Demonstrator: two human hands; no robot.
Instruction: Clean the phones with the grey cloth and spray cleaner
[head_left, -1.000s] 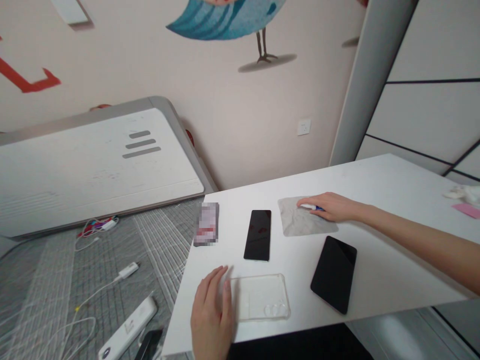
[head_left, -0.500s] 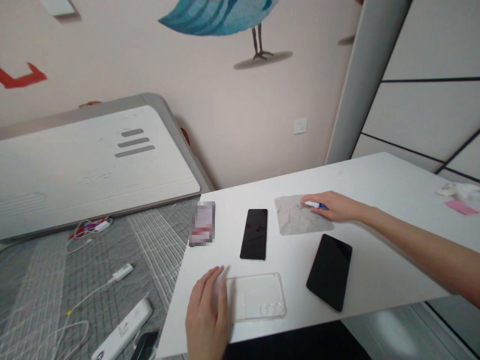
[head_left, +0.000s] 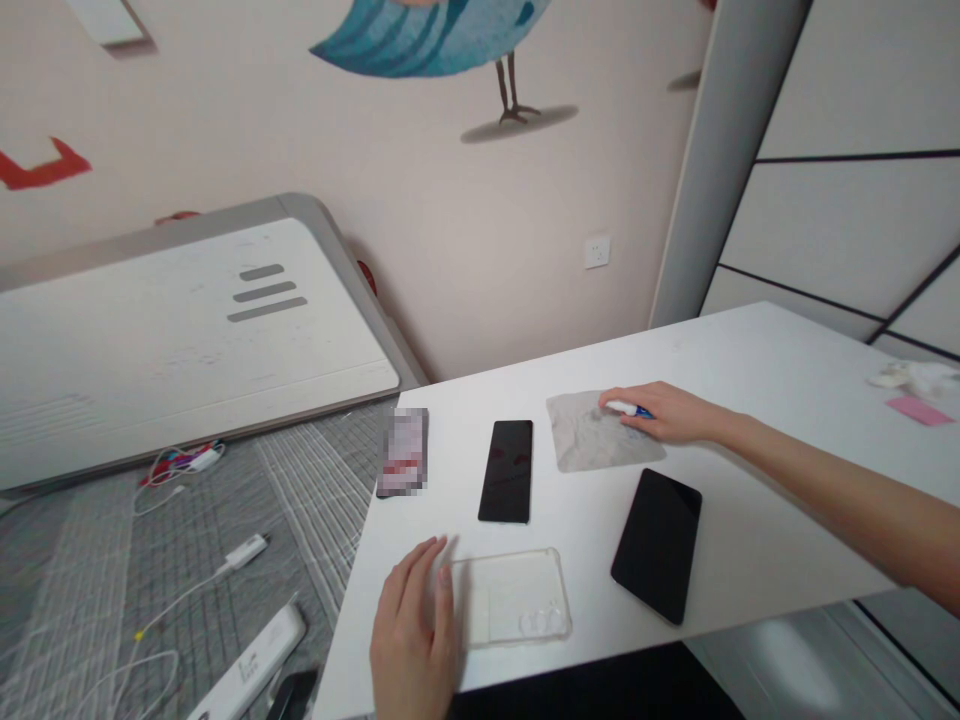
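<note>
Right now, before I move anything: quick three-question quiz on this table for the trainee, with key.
1. True or false: the right hand rests on the grey cloth.
2. What clear item is at the left hand?
3. How many black phones lie on the table?

Key:
1. True.
2. A clear phone case.
3. Two: the upper phone and the lower phone.
</note>
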